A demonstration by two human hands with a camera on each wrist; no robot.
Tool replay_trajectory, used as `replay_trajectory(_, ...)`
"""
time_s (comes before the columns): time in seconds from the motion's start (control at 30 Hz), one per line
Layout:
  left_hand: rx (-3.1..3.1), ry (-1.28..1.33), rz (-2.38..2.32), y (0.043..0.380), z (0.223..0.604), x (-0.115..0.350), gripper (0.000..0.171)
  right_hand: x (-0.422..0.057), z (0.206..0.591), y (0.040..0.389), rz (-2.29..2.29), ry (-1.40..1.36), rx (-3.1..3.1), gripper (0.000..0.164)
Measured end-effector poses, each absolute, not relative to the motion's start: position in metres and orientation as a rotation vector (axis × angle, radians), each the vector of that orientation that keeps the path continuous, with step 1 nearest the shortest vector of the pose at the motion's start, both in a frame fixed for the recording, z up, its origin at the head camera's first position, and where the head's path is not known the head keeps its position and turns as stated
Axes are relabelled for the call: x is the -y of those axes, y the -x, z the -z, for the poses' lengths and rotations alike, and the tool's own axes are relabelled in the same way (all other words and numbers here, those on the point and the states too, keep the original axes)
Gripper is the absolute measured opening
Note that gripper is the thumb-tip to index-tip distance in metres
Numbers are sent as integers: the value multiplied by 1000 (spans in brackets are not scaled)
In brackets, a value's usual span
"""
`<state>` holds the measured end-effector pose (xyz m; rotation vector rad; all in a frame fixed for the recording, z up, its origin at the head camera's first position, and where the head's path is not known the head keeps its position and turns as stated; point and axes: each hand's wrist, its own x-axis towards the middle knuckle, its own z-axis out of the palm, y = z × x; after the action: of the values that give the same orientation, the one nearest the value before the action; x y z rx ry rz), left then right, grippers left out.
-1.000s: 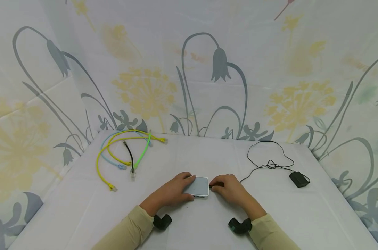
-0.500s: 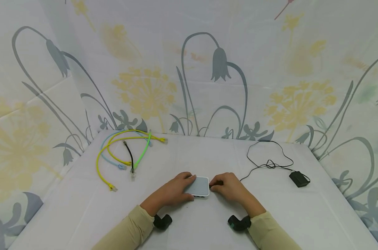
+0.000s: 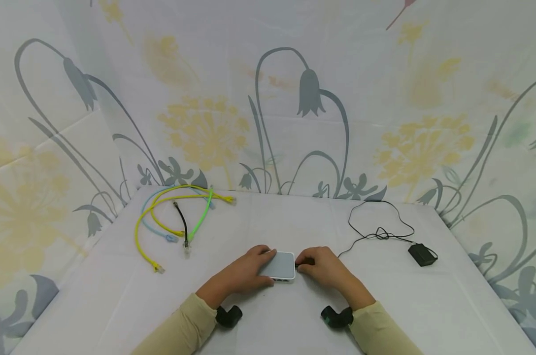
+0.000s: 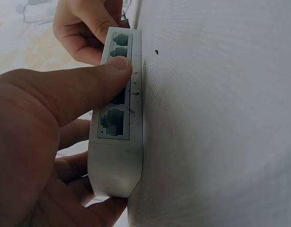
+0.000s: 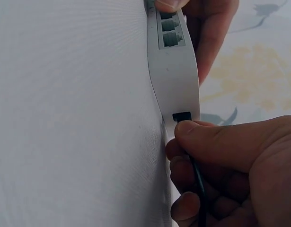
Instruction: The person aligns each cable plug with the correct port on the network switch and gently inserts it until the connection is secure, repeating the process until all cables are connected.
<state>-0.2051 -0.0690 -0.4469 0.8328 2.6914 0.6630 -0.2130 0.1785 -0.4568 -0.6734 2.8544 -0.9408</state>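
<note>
My left hand grips a small white network switch with a grey top, its thumb on the front face. That face has a row of Ethernet ports, partly covered by the thumb in the left wrist view. At the switch's right side, my right hand pinches a black plug between thumb and forefinger. The plug's end meets the side of the switch, and most of its body is hidden under the fingers. A thin black cord runs back from it through the curled fingers.
Yellow, light blue, green and black Ethernet cables lie loosely at the back left. At the right, the power cord is loosely looped and leads to a black power adapter. A flower-printed cloth hangs behind the white table.
Both hands keep their hold on the switch and the plug, with barely any movement. The whole head view has shifted very slightly.
</note>
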Motion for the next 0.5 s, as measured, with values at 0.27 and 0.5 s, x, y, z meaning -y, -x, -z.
replay_trajectory(0.27, -2689, -845, -673, 208, 445, 70, 72, -180, 452, 213, 901, 728, -2859, 10)
replay_trajectory(0.5, -2705, -855, -688, 207, 444, 73, 75, -180, 450, 213, 908, 712, -2889, 7)
